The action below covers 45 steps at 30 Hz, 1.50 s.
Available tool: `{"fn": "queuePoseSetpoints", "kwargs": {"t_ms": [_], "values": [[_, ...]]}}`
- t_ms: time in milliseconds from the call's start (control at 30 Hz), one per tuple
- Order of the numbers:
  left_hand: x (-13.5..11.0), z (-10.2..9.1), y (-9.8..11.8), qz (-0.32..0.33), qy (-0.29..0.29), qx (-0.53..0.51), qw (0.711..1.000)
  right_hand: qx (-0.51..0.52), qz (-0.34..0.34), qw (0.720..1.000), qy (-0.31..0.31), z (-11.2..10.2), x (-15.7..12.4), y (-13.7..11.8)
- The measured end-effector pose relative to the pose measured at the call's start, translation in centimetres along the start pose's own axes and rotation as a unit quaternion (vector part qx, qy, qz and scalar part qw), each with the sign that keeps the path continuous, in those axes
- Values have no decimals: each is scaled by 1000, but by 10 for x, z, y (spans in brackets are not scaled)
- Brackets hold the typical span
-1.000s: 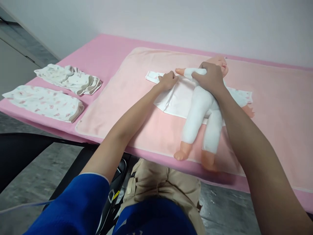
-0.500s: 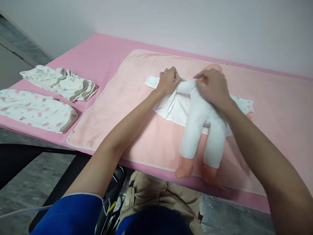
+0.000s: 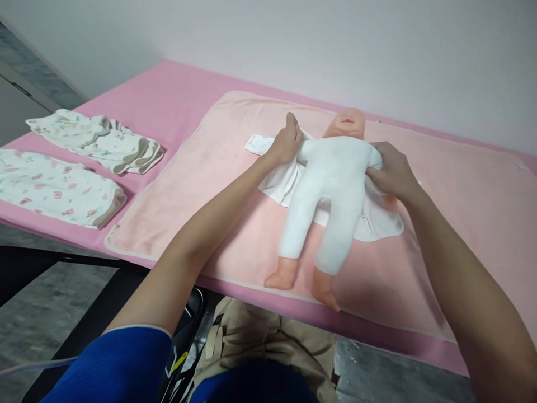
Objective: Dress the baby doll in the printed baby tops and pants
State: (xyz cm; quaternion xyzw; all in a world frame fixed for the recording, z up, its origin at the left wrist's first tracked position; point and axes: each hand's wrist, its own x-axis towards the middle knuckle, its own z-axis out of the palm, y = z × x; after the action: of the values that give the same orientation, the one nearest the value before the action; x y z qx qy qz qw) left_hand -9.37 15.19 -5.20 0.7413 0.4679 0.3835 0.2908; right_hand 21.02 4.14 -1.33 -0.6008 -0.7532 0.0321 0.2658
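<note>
A baby doll [image 3: 333, 173] with a white cloth body lies on its back, its head away from me and its feet near the table's front edge. Under it is a spread white baby shirt [image 3: 380, 218], one printed sleeve end showing at the left. My left hand [image 3: 288, 140] is closed on the shirt around the doll's left-side arm; the end of that arm is hidden. My right hand [image 3: 392, 168] wraps round the doll's other upper arm, thumb in front, with the doll's hand showing below my palm.
A pale pink blanket [image 3: 176, 201] covers much of the pink table [image 3: 168, 84]. At the left lie folded printed baby clothes [image 3: 96, 140] and another printed garment [image 3: 59, 187]. A wall stands behind the table, and a black chair [image 3: 84, 330] is at the lower left.
The doll has shifted left and its head has come into view. My right hand has moved from over the doll's chest to its right-side arm. My left hand keeps its hold.
</note>
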Motion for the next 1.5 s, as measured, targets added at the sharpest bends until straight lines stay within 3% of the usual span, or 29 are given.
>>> {"fn": "queuePoseSetpoints", "kwargs": {"t_ms": [133,300,367,500,567,667,767,867,933,1000,1100,1267,1400,1500], "values": [[4,-9,10,-9,5,-5,1000,28,9,1000,7,4,17,-8],[7,-3,7,-12,-14,4,1000,-10,-24,998,-49,14,25,-10],[5,-1,4,-7,-12,13,1000,-50,-20,999,-11,22,18,-13],[-5,-4,16,27,15,46,998,-141,36,978,146,41,-13,-28],[-11,-2,34,56,33,78,995,-143,52,979,135,47,-27,-32],[-14,21,73,124,-12,114,986,-150,61,985,53,51,-36,-29],[-3,65,109,204,-141,144,958,-169,78,983,9,54,-35,-19],[14,108,126,224,-255,201,919,-155,90,983,-30,60,-36,-12],[21,122,127,219,-288,233,903,-133,90,986,-38,63,-38,-11],[23,122,122,216,-270,242,906,-120,86,988,-40,64,-40,-11],[17,107,115,203,-191,222,934,-122,101,986,-45,58,-39,-9],[6,85,115,177,-103,180,962,-105,165,981,8,38,-33,14],[5,82,118,174,-92,167,966,-79,193,978,8,21,-31,38],[5,81,117,182,-111,175,961,-48,245,967,56,9,-28,52]]}}
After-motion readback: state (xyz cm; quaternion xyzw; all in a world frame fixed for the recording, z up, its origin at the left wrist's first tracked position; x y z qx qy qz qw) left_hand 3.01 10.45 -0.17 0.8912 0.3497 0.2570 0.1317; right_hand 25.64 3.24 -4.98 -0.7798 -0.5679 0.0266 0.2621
